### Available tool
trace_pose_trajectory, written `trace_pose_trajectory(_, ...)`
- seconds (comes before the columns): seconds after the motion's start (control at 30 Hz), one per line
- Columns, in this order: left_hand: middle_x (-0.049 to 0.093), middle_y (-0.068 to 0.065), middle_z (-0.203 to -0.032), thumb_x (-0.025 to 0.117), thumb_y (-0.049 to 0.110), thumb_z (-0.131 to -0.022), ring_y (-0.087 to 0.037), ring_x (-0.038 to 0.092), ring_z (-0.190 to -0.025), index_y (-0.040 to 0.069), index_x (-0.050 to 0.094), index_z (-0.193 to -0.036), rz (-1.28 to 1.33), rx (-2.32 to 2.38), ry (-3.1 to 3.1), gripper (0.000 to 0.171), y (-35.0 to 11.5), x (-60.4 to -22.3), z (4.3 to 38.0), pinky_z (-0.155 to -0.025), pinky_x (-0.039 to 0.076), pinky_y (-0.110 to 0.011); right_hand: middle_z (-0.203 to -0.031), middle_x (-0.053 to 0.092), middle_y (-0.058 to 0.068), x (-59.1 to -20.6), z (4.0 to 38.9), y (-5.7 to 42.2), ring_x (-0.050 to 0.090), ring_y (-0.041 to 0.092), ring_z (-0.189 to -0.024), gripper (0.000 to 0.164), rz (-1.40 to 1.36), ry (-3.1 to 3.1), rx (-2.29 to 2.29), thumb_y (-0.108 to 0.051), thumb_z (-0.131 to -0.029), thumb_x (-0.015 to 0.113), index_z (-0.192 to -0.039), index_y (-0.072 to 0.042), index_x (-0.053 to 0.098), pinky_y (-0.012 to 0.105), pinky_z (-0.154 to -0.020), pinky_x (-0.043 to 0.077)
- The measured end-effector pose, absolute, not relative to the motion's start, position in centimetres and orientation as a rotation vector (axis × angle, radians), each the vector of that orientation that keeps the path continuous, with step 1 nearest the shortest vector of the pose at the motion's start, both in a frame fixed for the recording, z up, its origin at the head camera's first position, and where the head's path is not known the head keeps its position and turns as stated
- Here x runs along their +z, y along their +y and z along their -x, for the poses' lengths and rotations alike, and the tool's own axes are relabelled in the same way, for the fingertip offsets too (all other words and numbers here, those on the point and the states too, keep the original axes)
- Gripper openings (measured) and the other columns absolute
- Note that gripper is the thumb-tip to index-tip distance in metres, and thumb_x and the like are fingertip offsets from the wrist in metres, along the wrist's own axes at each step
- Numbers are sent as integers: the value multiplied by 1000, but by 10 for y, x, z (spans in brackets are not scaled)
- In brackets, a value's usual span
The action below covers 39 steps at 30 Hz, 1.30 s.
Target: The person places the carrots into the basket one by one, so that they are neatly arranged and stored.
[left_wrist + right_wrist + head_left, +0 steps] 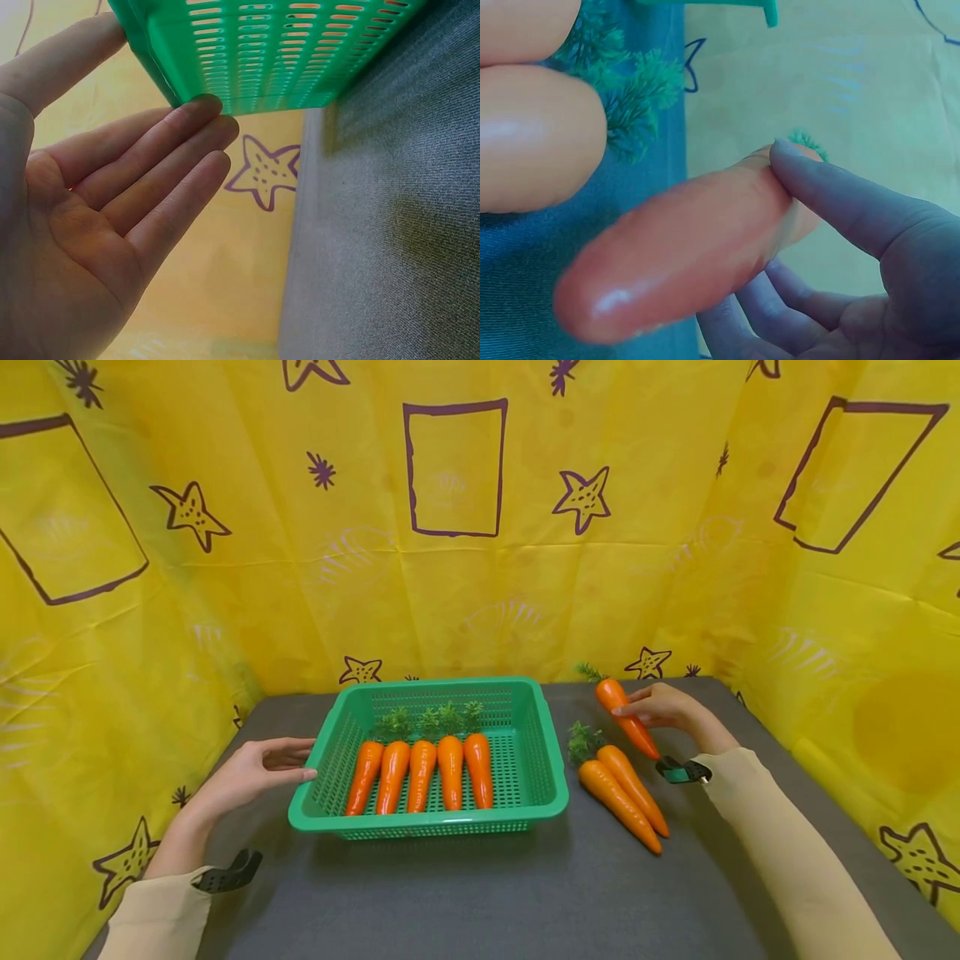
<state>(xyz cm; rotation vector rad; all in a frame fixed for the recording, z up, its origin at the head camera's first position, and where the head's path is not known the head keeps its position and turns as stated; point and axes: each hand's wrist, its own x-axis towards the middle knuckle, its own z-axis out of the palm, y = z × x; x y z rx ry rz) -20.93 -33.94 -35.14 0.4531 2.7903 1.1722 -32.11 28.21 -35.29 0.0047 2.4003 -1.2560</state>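
My right hand (pixel 666 706) pinches an orange carrot (pixel 626 718) between thumb and fingers, above the table's right side. The carrot's green top points away and its tip toward the wrist. In the right wrist view the thumb lies across the thick end of the carrot (pixel 682 251). At the left end of a green plastic basket (pixel 427 823), my left hand (pixel 251 772) has its fingers extended, thumb at the rim and fingertips by the outer wall. Several carrots (pixel 422 777) lie side by side in the basket, leafy tops toward the back.
Two more carrots (pixel 618 806) lie together on the dark grey table (pixel 420 902), right of the basket. Yellow cloth (pixel 450 602) with drawn stars and frames hangs behind and on both sides. Black straps (pixel 228 871) circle the wrists over beige sleeves.
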Motion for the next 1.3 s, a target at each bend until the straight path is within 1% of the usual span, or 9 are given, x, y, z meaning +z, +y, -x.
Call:
trace_pose_trajectory(0.13,63,-12,-124,71,36,-85,-2,64,-99,9,54,-133,-457,1171,2793,58,-340,-352,210,-80,53,-23,-113,63,12,-347,317,279,67,9,-82,77,21,2395,-1281,-32,-87,69,-140,11,35,34,-86,54)
trace_pose_trajectory(0.2,63,-12,-124,71,36,-85,-2,64,-99,8,54,-133,-458,1165,2796,58,-340,-353,210,-79,53,-23,-111,64,11,-344,315,277,67,9,-82,76,33,2399,-1290,-32,-87,69,-140,12,35,35,-86,54)
trace_pose_trajectory(0.33,63,-13,-124,71,35,-85,-2,64,-99,8,54,-133,-462,1159,2802,58,-340,-353,211,-79,53,-23,-110,65,12,-336,310,273,67,10,-84,77,64,2422,-1274,-32,-87,69,-140,12,34,34,-84,55)
trace_pose_trajectory(0.43,63,-13,-123,71,35,-85,-2,64,-98,7,54,-133,-465,1159,2803,57,-340,-353,211,-78,53,-24,-118,61,18,-331,307,269,67,11,-87,79,92,2432,-1254,-34,-87,69,-141,11,32,34,-85,55)
trace_pose_trajectory(0.6,64,-12,-122,70,35,-85,-3,65,-99,8,54,-133,-469,1157,2804,57,-341,-353,211,-79,53,-23,-132,51,28,-323,301,261,66,14,-94,81,128,2434,-1244,-33,-87,68,-142,12,30,36,-88,54)
trace_pose_trajectory(0.87,64,-11,-122,70,37,-85,-11,65,-101,9,55,-132,-465,1138,2815,56,-341,-353,210,-78,53,-23,-131,51,28,-314,297,252,67,17,-96,82,175,2461,-1223,-36,-86,69,-141,12,32,35,-87,54)
trace_pose_trajectory(1.13,64,-11,-122,70,36,-85,-9,65,-101,9,54,-133,-471,1140,2816,57,-341,-353,211,-78,53,-23,-129,52,30,-303,289,236,66,23,-101,83,223,2490,-1181,-35,-85,70,-141,13,31,35,-86,54)
trace_pose_trajectory(1.3,64,-11,-122,70,36,-85,-8,65,-100,9,55,-132,-479,1142,2817,57,-341,-353,211,-78,53,-23,-130,51,30,-298,283,223,66,23,-101,81,252,2475,-1173,-32,-86,70,-140,14,31,35,-86,54)
